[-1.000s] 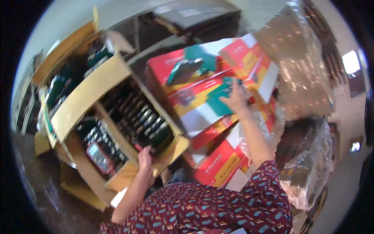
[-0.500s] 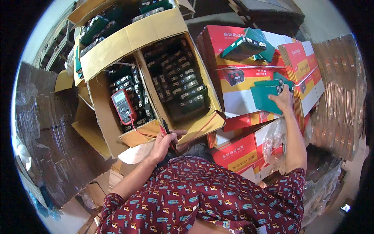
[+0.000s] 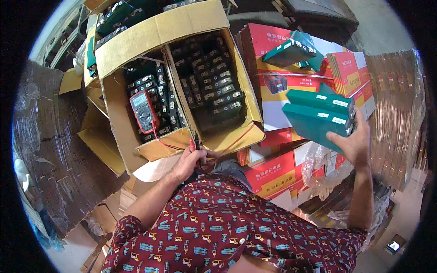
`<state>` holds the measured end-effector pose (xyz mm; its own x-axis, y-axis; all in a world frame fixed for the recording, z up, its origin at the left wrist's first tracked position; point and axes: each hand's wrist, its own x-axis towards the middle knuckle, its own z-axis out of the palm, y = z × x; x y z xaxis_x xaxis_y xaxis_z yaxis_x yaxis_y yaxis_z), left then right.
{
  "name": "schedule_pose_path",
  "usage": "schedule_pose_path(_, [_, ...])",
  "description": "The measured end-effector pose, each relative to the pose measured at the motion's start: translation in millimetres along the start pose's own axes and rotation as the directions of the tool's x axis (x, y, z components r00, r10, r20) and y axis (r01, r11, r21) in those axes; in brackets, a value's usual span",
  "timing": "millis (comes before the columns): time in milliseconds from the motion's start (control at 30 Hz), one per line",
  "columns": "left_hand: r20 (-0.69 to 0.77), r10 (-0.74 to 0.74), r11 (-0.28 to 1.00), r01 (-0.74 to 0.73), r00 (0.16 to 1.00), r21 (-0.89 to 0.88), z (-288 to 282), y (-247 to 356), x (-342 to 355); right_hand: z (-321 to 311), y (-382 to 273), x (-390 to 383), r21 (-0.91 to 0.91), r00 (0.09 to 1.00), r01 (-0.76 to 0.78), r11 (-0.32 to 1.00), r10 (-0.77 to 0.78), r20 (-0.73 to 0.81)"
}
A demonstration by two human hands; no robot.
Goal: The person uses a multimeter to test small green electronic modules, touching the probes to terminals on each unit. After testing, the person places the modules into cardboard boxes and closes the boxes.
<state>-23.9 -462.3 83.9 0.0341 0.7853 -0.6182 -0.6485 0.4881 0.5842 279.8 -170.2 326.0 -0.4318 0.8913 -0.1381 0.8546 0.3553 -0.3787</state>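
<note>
My right hand grips two flat green battery cells side by side, raised above the red and white cartons. Small white labels show on their upper edges. A green corner shows behind them; I cannot tell whether it is a separate cell. At the front of the battery box, my left hand is closed around a red and a black test probe. A red multimeter with a lit display rests on the cells in the box's left compartment, its red lead running toward my left hand.
The divided cardboard box holds several upright cells in both compartments. More green cells lie on the stacked red cartons at right. Crumpled clear plastic hangs at their front. Wrapped cardboard stacks stand on both sides.
My right hand has lifted the green cells off the cartons and tilted them, bringing their labelled edges into view. My left hand stays near the box front with the probes.
</note>
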Motion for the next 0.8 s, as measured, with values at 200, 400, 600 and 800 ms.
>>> schedule_pose_path(200, [-0.110, -0.026, 0.999, 0.029, 0.994, 0.025, 10.5, 6.1, -8.7, 13.1, -90.6, 2.2, -0.011, 0.879, 0.453, 0.891, -0.444, 0.173])
schedule_pose_path(400, [-0.085, 0.101, 0.973, -0.081, 0.991, 0.215, -24.8, -22.7, -6.4, 105.0, -129.0, 36.7, 0.061, 0.584, 0.765, 0.641, -0.730, 0.355])
schedule_pose_path(600, [-0.103, 0.119, 0.987, -0.105, 0.988, 0.125, -16.2, -22.3, -14.2, 218.9, -108.1, 57.8, 0.006, 0.433, 0.863, 0.506, -0.744, 0.509])
schedule_pose_path(800, [-0.065, 0.129, 0.979, -0.117, 0.989, 0.166, -9.1, -12.7, -18.1, 311.5, -45.7, 67.4, -0.045, 0.508, 0.827, 0.561, -0.711, 0.487])
